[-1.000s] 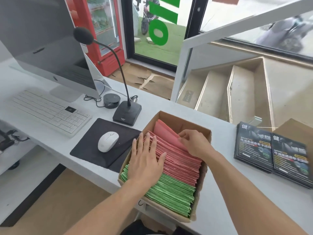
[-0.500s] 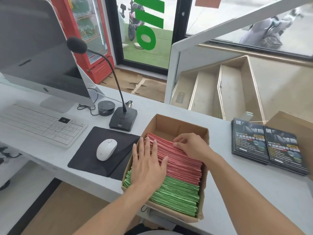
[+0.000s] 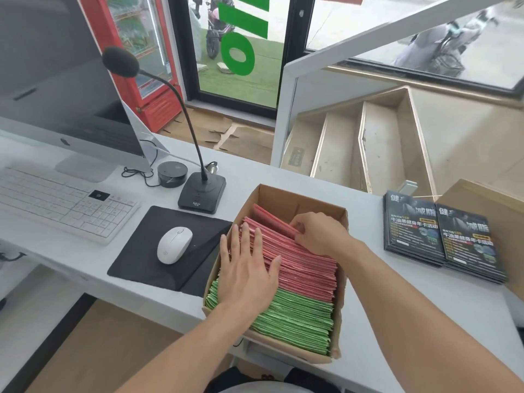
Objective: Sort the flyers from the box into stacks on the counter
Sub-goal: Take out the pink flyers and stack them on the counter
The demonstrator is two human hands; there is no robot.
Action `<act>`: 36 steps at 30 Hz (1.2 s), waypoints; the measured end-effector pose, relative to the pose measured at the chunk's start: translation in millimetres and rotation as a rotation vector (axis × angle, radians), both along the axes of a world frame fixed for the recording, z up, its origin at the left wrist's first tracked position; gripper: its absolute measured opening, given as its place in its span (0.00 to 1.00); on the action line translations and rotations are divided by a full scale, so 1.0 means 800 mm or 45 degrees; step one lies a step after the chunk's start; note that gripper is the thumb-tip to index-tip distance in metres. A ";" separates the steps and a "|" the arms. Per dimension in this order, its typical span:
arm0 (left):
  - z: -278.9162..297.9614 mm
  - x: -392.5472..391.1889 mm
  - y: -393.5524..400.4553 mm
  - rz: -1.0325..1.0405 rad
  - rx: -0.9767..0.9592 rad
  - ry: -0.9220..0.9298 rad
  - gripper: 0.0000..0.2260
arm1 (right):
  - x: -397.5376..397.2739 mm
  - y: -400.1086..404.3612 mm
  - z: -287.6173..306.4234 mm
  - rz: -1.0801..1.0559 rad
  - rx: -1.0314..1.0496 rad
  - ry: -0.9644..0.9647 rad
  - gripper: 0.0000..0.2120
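The right hand (image 3: 317, 234) pinches a few red flyers (image 3: 295, 259) at the far end of the row, tipping them up and away from the rest. The left hand (image 3: 246, 268) lies flat with straight fingers on top of the row, pressing where the red flyers meet the green flyers (image 3: 295, 319). All of them stand on edge, packed tight, inside an open cardboard box (image 3: 286, 198) that sits at the near edge of the white counter (image 3: 397, 313), its near end jutting a little past that edge. Just left of the box lies a black mouse pad (image 3: 141, 259) with a white mouse (image 3: 174, 244). Toward the counter's right end, well apart from the box, rest two stacks of dark flyers (image 3: 439, 236), side by side.
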State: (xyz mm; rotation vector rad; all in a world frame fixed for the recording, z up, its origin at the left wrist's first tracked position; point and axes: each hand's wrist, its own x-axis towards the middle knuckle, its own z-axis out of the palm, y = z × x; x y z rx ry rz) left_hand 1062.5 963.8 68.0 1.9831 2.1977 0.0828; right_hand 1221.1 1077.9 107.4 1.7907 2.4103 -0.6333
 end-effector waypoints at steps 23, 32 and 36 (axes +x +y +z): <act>0.072 0.063 0.019 0.418 -0.422 -1.998 0.11 | 0.120 -0.075 0.038 -0.098 0.478 1.204 0.18; 0.070 0.041 0.028 0.829 -0.163 -2.546 0.13 | 0.109 -0.050 0.054 -0.063 0.600 0.874 0.09; 0.040 0.029 0.017 0.418 0.383 -0.924 0.21 | 0.072 -0.009 0.056 -0.083 0.812 0.453 0.10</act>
